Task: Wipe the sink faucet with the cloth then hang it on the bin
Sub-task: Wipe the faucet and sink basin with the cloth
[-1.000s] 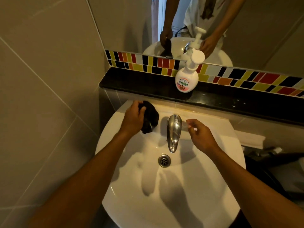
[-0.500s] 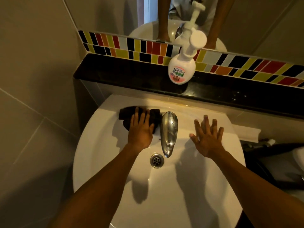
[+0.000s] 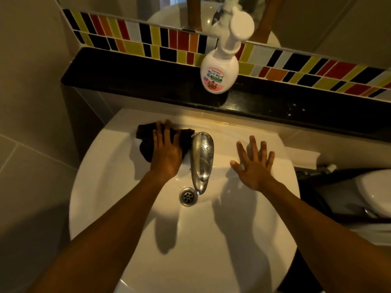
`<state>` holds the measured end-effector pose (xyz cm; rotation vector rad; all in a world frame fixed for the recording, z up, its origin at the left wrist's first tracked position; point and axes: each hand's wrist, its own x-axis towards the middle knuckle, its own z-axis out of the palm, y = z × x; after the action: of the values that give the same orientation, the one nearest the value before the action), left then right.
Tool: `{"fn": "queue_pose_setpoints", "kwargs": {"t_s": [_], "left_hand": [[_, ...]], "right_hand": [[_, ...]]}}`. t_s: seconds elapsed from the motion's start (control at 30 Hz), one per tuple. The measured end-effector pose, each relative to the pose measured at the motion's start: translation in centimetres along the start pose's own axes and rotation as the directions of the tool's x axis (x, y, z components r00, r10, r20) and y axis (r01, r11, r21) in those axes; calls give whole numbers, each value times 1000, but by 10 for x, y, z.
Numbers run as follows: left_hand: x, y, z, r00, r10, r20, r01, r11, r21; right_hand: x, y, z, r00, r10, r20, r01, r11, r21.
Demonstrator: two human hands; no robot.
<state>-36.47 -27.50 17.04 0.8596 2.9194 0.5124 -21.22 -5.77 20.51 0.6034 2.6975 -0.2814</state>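
pressing my left hand (image 3: 166,154) flat on the dark cloth (image 3: 146,142), i have it pinned against the back rim of the white sink (image 3: 110,187), left of centre in the frame. my fingers lie straight and close together on top of the fabric, not curled round it, and the cloth bunches out past them toward the upper left and down under my palm. its right edge sits just beside the base of the chrome faucet (image 3: 202,157); whether it actually touches the metal i cannot tell. the faucet runs down the middle of the frame, beaded with water drops, its tip over the round metal drain (image 3: 188,196).

my right hand (image 3: 255,166) is to the right of the faucet, fingers spread wide, palm down, holding nothing. it is over the sink's right rim, and i cannot tell if it rests on it or floats just above.

above, on the black ledge (image 3: 127,81), stands a white pump bottle of soap (image 3: 220,72). its label shows japanese katakana reading キレイキレイ in pink-red, a green band with small writing i cannot read, and little cartoon figures beneath. behind it runs a strip of coloured tiles (image 3: 169,41) in black, red, yellow, orange and white, with the mirror (image 3: 317,22) along the top edge. part of a white toilet (image 3: 374,193) shows at the right edge.
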Motion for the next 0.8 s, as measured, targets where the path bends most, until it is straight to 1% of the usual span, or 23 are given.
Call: {"fn": "queue_pose_setpoints", "kwargs": {"t_s": [0.07, 0.1, 0.2, 0.27, 0.33, 0.4, 0.5, 0.57, 0.63, 0.8], "left_hand": [[-2, 5, 1, 996, -90, -10, 89, 990, -106], [-4, 6, 1, 995, -100, -13, 97, 987, -132], [-17, 3, 0, 999, -46, -21, 42, 989, -142], [-32, -1, 0, 998, 17, -64, -26, 988, -150], [-44, -4, 2, 994, 65, -87, -74, 992, -107], [-43, -6, 2, 998, 20, -68, -24, 998, -64], [-19, -3, 1, 998, -66, -18, 66, 997, -29], [-5, 1, 2, 997, -71, -14, 71, 997, 18], [3, 3, 4, 996, -80, -29, 80, 997, 12], [-5, 6, 1, 991, -82, -103, 75, 994, -74]], "right_hand": [[0, 1, 0, 1000, 1, 6, -1, 1000, 4], [-1, 1, 0, 1000, 3, 5, -3, 1000, 7], [0, 1, 0, 1000, 8, 0, -8, 1000, 10], [0, 1, 1, 1000, 11, 10, -11, 1000, 9], [0, 1, 2, 1000, 7, 6, -7, 1000, 11], [0, 2, 3, 1000, 1, -5, -1, 1000, 15], [3, 3, 4, 1000, -1, -9, 1, 1000, 8], [3, 4, 5, 1000, -12, -2, 12, 1000, 12], [3, 4, 6, 1000, -14, 11, 13, 1000, 25], [4, 4, 4, 1000, -9, 29, 9, 1000, 20]]}}
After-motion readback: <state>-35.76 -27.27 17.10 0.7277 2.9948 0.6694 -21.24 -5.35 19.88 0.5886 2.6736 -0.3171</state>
